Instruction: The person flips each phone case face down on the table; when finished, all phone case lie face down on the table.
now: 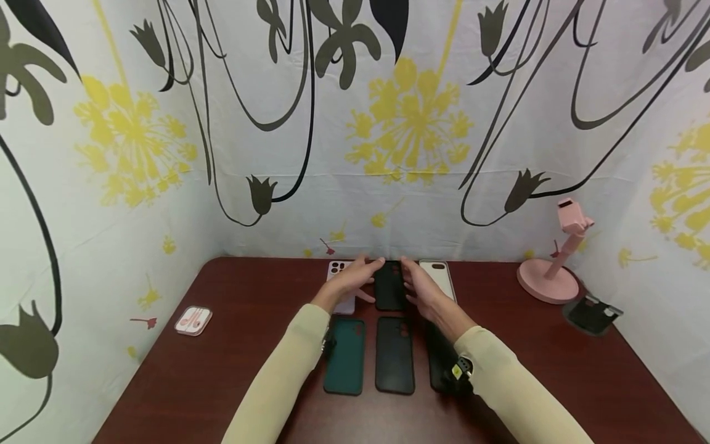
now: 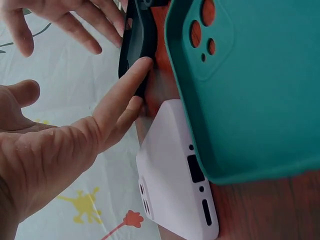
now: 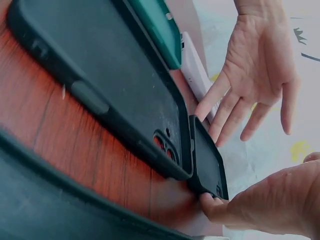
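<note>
Six phone cases lie in two rows on the dark wooden table (image 1: 249, 345). My left hand (image 1: 363, 274) and right hand (image 1: 416, 280) flank the back middle black case (image 1: 390, 288). In the left wrist view my left hand (image 2: 120, 95) has straight fingers, the index tip touching that black case's (image 2: 134, 45) edge. In the right wrist view my right hand (image 3: 235, 207) touches the case's (image 3: 207, 165) corner with its fingertips. Beside the black case lie a lilac case (image 1: 342, 302) and a white case (image 1: 440, 277). In front lie a teal case (image 1: 345, 354) and a black case (image 1: 394, 354).
A third dark case (image 1: 440, 364) lies partly under my right forearm. A pink phone stand (image 1: 551, 274) and a black object (image 1: 590, 313) sit at the back right. A white earbud box (image 1: 193, 320) lies at the left. Patterned cloth walls enclose the table.
</note>
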`<state>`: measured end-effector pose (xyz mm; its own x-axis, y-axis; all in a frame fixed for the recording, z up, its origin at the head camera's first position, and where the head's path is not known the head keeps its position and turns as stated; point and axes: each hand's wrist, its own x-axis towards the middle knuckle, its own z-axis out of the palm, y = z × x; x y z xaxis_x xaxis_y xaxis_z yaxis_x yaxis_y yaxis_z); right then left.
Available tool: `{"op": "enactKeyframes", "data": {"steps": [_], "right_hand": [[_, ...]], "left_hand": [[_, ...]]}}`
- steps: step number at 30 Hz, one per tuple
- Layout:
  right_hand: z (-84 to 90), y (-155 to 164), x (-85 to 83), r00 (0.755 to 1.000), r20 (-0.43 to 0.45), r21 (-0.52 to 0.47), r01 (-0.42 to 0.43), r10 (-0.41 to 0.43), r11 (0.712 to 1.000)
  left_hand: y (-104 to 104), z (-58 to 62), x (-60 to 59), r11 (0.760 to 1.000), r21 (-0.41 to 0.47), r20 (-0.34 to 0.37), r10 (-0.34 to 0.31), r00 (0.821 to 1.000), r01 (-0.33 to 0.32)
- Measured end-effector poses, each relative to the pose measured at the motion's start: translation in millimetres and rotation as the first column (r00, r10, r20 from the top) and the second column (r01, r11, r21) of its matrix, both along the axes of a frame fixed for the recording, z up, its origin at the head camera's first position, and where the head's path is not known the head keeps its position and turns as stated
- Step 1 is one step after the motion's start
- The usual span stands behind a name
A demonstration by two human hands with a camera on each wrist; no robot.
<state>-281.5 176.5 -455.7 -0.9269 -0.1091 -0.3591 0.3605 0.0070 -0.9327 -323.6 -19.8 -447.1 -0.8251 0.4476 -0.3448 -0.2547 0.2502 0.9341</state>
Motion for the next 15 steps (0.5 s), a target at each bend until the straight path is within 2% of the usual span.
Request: {"op": "enactKeyframes", "data": {"steps": [3,8,11,15], "right_hand": [[0.9,0.7,-0.8,0.998,0.032,-0.035,0.047,-0.046,0.998],[3.3,2.4,-0.6,0.996,0.055,-0.066,0.074,-0.071,0.995],[4.2,3.9,0.4,0.994,0.06,-0.081,0.095,-0.09,0.992],[3.9,3.0,1.1,0.993,0.052,-0.109,0.109,-0.104,0.988]], "left_hand": [[3.1,1.5,0.4,1.0,-0.02,-0.005,-0.009,1.0,0.009],[6.5,2.0,0.0,0.999,-0.047,-0.011,-0.024,1.0,0.024],[5.6,1.6,0.2,0.999,-0.031,-0.007,-0.024,1.0,0.024],[0.0,-0.4,0.6,1.0,-0.001,0.019,0.006,1.0,-0.006]]}}
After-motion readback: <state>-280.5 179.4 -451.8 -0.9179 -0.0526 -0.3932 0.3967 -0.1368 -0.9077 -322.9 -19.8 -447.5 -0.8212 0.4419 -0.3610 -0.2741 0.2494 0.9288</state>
